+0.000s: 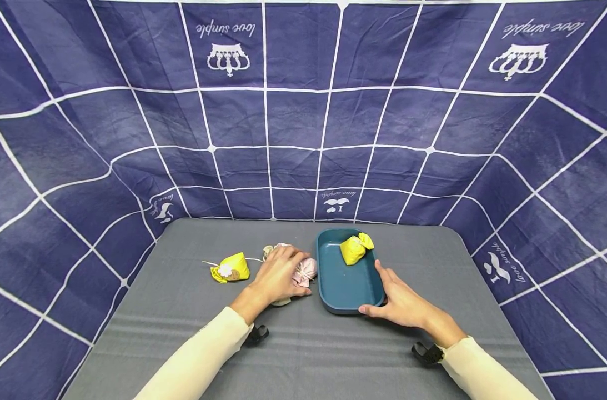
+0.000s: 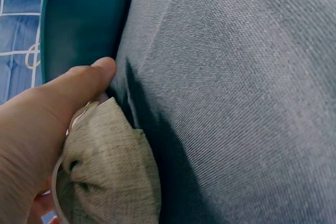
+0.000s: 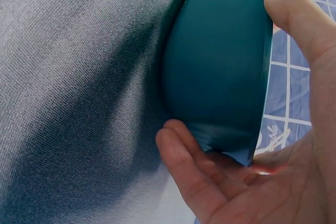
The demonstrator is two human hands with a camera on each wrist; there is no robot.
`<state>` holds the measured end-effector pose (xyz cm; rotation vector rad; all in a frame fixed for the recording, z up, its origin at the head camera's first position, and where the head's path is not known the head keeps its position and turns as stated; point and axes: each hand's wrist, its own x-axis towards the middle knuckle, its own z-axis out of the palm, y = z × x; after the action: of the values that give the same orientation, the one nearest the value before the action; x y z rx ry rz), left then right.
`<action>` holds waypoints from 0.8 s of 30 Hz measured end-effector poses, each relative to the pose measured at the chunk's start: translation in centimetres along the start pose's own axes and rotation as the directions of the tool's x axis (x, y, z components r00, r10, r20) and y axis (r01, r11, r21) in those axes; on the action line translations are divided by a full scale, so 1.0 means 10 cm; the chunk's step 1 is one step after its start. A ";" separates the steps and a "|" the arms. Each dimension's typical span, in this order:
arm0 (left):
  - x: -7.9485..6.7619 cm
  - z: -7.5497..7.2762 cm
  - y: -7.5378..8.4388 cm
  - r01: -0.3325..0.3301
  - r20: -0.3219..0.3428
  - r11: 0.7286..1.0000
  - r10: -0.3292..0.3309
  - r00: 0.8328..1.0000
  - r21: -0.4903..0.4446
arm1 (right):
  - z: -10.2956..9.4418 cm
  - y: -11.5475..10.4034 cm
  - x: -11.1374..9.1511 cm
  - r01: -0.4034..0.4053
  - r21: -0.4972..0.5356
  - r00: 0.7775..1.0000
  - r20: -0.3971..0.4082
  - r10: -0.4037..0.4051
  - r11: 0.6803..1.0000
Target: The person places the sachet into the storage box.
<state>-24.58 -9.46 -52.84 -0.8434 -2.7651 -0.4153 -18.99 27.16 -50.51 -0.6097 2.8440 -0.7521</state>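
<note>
My left hand (image 2: 39, 124) I watch at nine o'clock, beige cloth pouch (image 2: 113, 166) at seven, teal container (image 2: 84, 27) toward eleven.

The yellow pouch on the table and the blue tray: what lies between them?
In the head view: the left hand, over a pink pouch and a partly hidden beige pouch.

The head camera looks forward and down from above the near side of the teal bin (image 1: 350, 286), far enough back to show both forearms and the blue gridded cloth (image 1: 293, 122) beyond it. The left wrist camera sits low and close, left of the bin, facing its outer wall past the left hand (image 1: 282, 275), turned sideways. The right wrist camera, also low and sideways, faces the bin from its near right, past the right hand (image 1: 403, 300). Both wrist views share the bin's outside and the gray tabletop (image 1: 433, 261).
</note>
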 end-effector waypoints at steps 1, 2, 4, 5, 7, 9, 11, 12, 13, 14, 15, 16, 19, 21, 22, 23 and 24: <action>0.00 0.01 0.00 0.003 0.004 1.000 -0.003 1.000 0.010 | 0.00 0.00 0.00 0.000 -0.002 1.000 0.000 0.000 1.000; 0.01 0.03 0.00 0.006 0.006 1.000 -0.006 1.000 0.019 | 0.01 0.00 0.00 -0.001 -0.004 1.000 0.000 0.001 1.000; 0.02 0.05 0.00 0.007 0.004 1.000 -0.008 1.000 0.029 | 0.01 0.01 0.00 -0.001 -0.006 1.000 -0.001 0.001 1.000; 0.03 0.05 0.00 0.007 0.003 0.999 -0.007 1.000 0.033 | 0.01 0.01 0.00 0.000 -0.006 1.000 -0.002 0.000 1.000; 0.04 0.06 0.00 0.003 -0.002 0.999 -0.003 1.000 0.033 | 0.02 0.02 0.00 0.003 -0.006 1.000 -0.004 -0.003 1.000; 0.05 0.06 0.00 0.001 -0.008 0.999 -0.001 1.000 0.036 | 0.02 0.02 0.01 0.005 -0.008 1.000 -0.007 -0.005 1.000; 0.06 0.06 0.00 0.000 -0.011 0.999 0.001 1.000 0.038 | 0.02 0.03 0.01 0.007 -0.014 1.000 -0.009 -0.007 1.000; 0.06 0.05 0.00 -0.001 -0.011 0.999 0.001 1.000 0.036 | 0.02 0.03 0.01 0.008 -0.016 1.000 -0.010 -0.009 1.000; 0.06 0.05 -0.01 -0.001 -0.011 0.999 0.001 1.000 0.034 | 0.02 0.03 0.01 0.009 -0.016 1.000 -0.011 -0.009 1.000; 0.06 0.05 -0.01 -0.004 -0.016 0.999 0.004 1.000 0.036 | 0.02 0.04 0.01 0.011 -0.019 1.000 -0.012 -0.011 1.000; 0.06 0.04 -0.01 -0.005 -0.018 0.999 0.006 1.000 0.031 | 0.02 0.04 0.01 0.012 -0.020 1.000 -0.012 -0.012 1.000; 0.06 0.04 -0.01 -0.009 -0.021 1.000 0.010 1.000 0.027 | 0.02 0.04 0.01 0.014 -0.019 1.000 -0.013 -0.014 1.000; 0.05 0.04 -0.02 -0.026 -0.042 1.000 0.027 0.999 0.016 | 0.02 0.04 0.01 0.015 -0.014 1.000 -0.009 -0.015 1.000; 0.05 0.03 -0.03 -0.038 -0.059 0.999 0.039 0.998 0.013 | 0.01 0.04 0.01 0.014 -0.015 1.000 -0.009 -0.014 1.000; 0.05 0.03 -0.03 -0.044 -0.070 0.999 0.045 0.997 0.015 | 0.01 0.04 0.01 0.013 -0.017 1.000 -0.008 -0.013 1.000; 0.05 0.03 -0.04 -0.049 -0.081 0.999 0.050 0.995 0.017 | 0.02 0.04 0.01 0.011 -0.017 1.000 -0.006 -0.011 1.000; 0.05 0.02 -0.04 -0.051 -0.091 0.999 0.052 0.995 0.019 | 0.02 0.04 0.01 0.010 -0.019 1.000 -0.006 -0.010 1.000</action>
<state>-25.19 -9.48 -52.96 -0.8677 -2.6538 -0.4099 -19.19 27.36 -50.85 -0.6254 2.8592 -0.7314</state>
